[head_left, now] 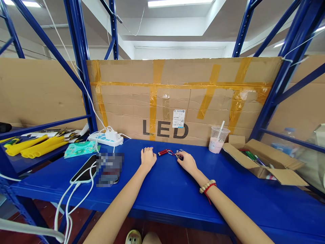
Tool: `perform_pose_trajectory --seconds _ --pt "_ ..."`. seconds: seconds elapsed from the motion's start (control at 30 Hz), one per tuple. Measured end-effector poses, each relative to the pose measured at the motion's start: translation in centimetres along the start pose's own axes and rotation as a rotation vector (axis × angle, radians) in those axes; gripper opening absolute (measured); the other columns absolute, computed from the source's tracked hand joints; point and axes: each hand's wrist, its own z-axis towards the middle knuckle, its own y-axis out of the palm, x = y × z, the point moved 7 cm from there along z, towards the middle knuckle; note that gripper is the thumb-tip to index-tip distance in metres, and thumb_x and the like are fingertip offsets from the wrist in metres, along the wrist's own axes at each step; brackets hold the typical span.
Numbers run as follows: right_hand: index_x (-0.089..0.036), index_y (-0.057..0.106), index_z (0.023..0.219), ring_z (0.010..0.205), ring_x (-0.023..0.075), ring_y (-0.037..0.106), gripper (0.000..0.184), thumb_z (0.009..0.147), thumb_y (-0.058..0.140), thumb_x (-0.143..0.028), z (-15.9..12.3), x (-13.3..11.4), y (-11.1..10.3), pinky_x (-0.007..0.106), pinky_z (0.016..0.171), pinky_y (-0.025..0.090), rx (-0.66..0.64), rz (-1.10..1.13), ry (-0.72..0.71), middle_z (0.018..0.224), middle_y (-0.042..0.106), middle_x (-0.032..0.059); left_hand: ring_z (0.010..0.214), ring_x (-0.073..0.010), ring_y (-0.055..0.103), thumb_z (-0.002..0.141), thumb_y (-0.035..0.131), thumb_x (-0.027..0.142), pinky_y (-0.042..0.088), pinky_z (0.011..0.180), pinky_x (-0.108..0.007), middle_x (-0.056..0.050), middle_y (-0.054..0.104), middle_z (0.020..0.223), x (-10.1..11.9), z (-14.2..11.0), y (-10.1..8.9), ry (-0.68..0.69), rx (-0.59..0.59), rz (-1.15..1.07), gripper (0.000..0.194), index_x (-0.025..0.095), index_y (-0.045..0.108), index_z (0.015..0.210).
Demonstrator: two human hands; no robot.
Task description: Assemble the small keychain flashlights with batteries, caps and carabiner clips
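My left hand (148,157) rests on the blue shelf top (177,189), fingers curled loosely with nothing visible in them. A small red keychain flashlight (164,152) lies just to its right. My right hand (186,161) reaches to the clip end of that keychain, its fingertips pinched on a dark small part (179,156) attached to it. A bead bracelet with a red string (207,186) circles my right wrist.
A taped cardboard sheet marked LED (177,98) stands at the back. A plastic cup with pink drink and straw (217,139), an open cardboard box (264,162), a white power strip (106,138), a phone on a cable (83,169), a tissue pack (81,148), yellow tools (35,145).
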Motion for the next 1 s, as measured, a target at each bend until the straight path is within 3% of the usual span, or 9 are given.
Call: perform_pose_trajectory --seconds 0.43,1.0 --pt "-0.019 0.065 0.095 0.081 0.0148 0.061 0.030 0.071 0.051 -0.007 0.2 0.4 0.0 0.024 0.073 0.047 0.007 0.089 0.016 0.093 0.066 0.0024 0.109 -0.0219 0.047 0.082 0.038 0.018 0.031 0.095 -0.034 -0.010 0.056 0.114 0.4 -0.1 -0.7 0.028 0.042 0.025 0.034 0.013 0.054 0.112" --pt "-0.012 0.064 0.091 0.075 0.0114 0.062 0.024 0.071 0.054 -0.004 1.0 0.9 1.1 0.022 0.073 0.049 0.023 0.266 -0.057 0.082 0.066 0.0042 0.105 -0.0214 0.046 0.083 0.037 0.017 0.032 0.093 -0.035 -0.009 0.056 0.111 0.7 -0.3 -1.1 0.027 0.039 0.032 0.032 0.015 0.055 0.110"
